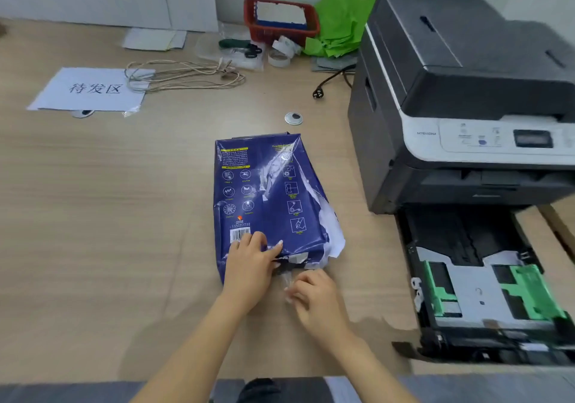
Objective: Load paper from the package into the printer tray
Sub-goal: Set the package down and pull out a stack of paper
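A blue paper package (pixel 267 197) lies flat on the wooden desk, its wrapper torn along the right side and near end, with white paper showing there. My left hand (pixel 250 265) rests on the package's near end and pinches the wrapper by the barcode. My right hand (pixel 314 296) is just in front of the torn near end, fingers curled around a scrap of clear or torn wrapping. The dark printer (pixel 460 97) stands at the right. Its paper tray (pixel 485 281) is pulled out toward me and shows green guides, with no paper visible inside.
A white sheet with printed characters (pixel 90 89) and a coil of cord (pixel 183 74) lie at the back left. A red basket (pixel 280 21), tape rolls (pixel 281 52), scissors and green paper (pixel 339 19) sit at the back. A black plug (pixel 319 93) and a desk grommet (pixel 293 118) lie near the printer.
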Available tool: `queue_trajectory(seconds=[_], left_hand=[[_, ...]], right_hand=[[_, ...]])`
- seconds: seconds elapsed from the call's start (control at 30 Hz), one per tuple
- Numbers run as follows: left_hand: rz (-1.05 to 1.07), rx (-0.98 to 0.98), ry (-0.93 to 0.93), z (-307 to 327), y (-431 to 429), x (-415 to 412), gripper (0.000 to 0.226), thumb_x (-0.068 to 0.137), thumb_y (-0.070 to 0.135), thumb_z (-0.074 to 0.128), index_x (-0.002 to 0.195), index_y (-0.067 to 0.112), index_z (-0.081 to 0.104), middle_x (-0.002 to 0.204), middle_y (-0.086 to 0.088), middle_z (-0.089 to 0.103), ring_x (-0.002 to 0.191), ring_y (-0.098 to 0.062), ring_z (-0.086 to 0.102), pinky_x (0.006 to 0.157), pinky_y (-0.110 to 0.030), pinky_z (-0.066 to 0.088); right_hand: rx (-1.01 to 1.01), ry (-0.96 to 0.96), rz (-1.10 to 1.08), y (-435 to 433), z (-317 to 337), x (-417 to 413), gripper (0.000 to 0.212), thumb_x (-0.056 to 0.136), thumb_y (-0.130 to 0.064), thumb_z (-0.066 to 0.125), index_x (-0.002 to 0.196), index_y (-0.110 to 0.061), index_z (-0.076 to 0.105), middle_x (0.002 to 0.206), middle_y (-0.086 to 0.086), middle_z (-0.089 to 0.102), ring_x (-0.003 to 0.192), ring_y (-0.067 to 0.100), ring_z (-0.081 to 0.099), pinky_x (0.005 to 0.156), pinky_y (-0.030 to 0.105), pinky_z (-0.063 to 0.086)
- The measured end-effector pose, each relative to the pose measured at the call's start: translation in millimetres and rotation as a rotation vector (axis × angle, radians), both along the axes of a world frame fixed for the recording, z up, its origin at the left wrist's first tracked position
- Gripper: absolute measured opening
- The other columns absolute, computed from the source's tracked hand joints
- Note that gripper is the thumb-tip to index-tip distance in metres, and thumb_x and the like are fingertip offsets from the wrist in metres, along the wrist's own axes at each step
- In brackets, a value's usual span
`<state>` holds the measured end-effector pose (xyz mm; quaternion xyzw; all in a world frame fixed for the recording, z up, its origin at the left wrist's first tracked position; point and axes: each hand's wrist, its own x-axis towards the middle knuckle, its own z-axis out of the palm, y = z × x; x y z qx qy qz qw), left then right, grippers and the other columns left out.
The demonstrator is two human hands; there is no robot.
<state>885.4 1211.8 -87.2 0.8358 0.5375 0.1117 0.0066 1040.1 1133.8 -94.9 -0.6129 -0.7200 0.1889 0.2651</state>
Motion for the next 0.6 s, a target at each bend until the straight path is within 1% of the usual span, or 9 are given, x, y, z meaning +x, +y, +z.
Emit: queue_trajectory(seconds=[0.1, 0.2, 0.27, 0.37, 0.43, 0.47, 0.5, 0.57, 0.6], left_hand=[[0.023, -0.022, -0.106, 4, 4, 0, 0.024, 0.064, 0.024, 0.070, 0.087, 0.030, 0.078, 0.074, 0.000, 0.063, 0.064, -0.026, 0.061, 0.050, -0.032, 0.043], [0.266, -0.221, -0.418, 13, 2, 0, 0.018, 0.082, 0.023, 0.065, 0.094, 0.028, 0.077, 0.083, 0.003, 0.061, 0.078, -0.023, 0.060, 0.062, -0.030, 0.043], [0.392, -0.351, -0.574, 17, 1, 0, 0.019, 0.086, 0.024, 0.063, 0.098, 0.025, 0.076, 0.082, 0.008, 0.055, 0.077, -0.018, 0.056, 0.065, -0.028, 0.040], [0.442, -0.428, -0.766, 21, 2, -2, 0.017, 0.085, 0.022, 0.064, 0.096, 0.021, 0.077, 0.075, 0.009, 0.052, 0.064, -0.015, 0.054, 0.062, -0.035, 0.049], [0.462, -0.442, -0.839, 23, 2, -2, 0.016, 0.084, 0.021, 0.066, 0.095, 0.018, 0.077, 0.072, 0.009, 0.051, 0.063, -0.007, 0.053, 0.061, -0.022, 0.049], [0.467, -0.438, -0.856, 24, 2, -2, 0.016, 0.084, 0.020, 0.067, 0.096, 0.016, 0.077, 0.071, 0.009, 0.051, 0.063, -0.006, 0.052, 0.059, -0.012, 0.045], [0.470, -0.438, -0.862, 24, 1, -2, 0.017, 0.084, 0.019, 0.067, 0.096, 0.015, 0.077, 0.071, 0.008, 0.051, 0.064, -0.006, 0.052, 0.058, -0.011, 0.043], [0.477, -0.463, -0.877, 24, 2, -2, 0.017, 0.083, 0.021, 0.068, 0.096, 0.017, 0.077, 0.070, 0.008, 0.050, 0.065, -0.010, 0.052, 0.061, -0.030, 0.053], [0.484, -0.477, -0.882, 24, 2, -3, 0.016, 0.083, 0.022, 0.068, 0.096, 0.018, 0.077, 0.071, 0.008, 0.051, 0.066, -0.011, 0.052, 0.061, -0.040, 0.055]], right_hand=[[0.027, 0.044, -0.013, -4, 8, 6, 0.027, 0.075, -0.012, 0.060, 0.096, -0.023, 0.072, 0.084, -0.005, 0.066, 0.083, 0.012, 0.055, 0.072, 0.023, 0.045], [0.024, 0.158, -0.240, 2, 21, 13, 0.048, 0.079, -0.004, 0.051, 0.124, -0.018, 0.060, 0.101, -0.003, 0.064, 0.091, 0.010, 0.052, 0.077, 0.021, 0.043], [-0.039, 0.248, -0.396, 16, 32, 20, 0.045, 0.083, 0.001, 0.047, 0.125, -0.012, 0.056, 0.110, 0.002, 0.062, 0.098, 0.015, 0.055, 0.082, 0.022, 0.042], [-0.312, 0.156, -0.468, 44, 39, 31, 0.041, 0.089, -0.003, 0.043, 0.129, -0.009, 0.054, 0.126, 0.013, 0.051, 0.115, 0.029, 0.052, 0.094, 0.030, 0.040], [-0.491, 0.095, -0.458, 60, 38, 32, 0.026, 0.089, -0.007, 0.042, 0.108, -0.011, 0.060, 0.126, 0.020, 0.046, 0.120, 0.036, 0.045, 0.096, 0.035, 0.039], [-0.547, 0.078, -0.463, 65, 38, 30, 0.014, 0.087, -0.008, 0.042, 0.082, -0.013, 0.055, 0.119, 0.022, 0.047, 0.117, 0.038, 0.045, 0.091, 0.036, 0.040], [-0.558, 0.074, -0.487, 68, 39, 27, 0.021, 0.085, -0.007, 0.042, 0.065, -0.014, 0.041, 0.107, 0.022, 0.047, 0.110, 0.038, 0.046, 0.083, 0.036, 0.040], [-0.541, 0.078, -0.537, 70, 36, 23, 0.031, 0.081, -0.007, 0.042, 0.057, -0.017, 0.025, 0.094, 0.019, 0.043, 0.099, 0.036, 0.047, 0.074, 0.036, 0.036], [-0.510, 0.072, -0.561, 70, 34, 22, 0.028, 0.081, -0.008, 0.043, 0.057, -0.017, 0.030, 0.095, 0.020, 0.045, 0.099, 0.037, 0.048, 0.074, 0.037, 0.037]])
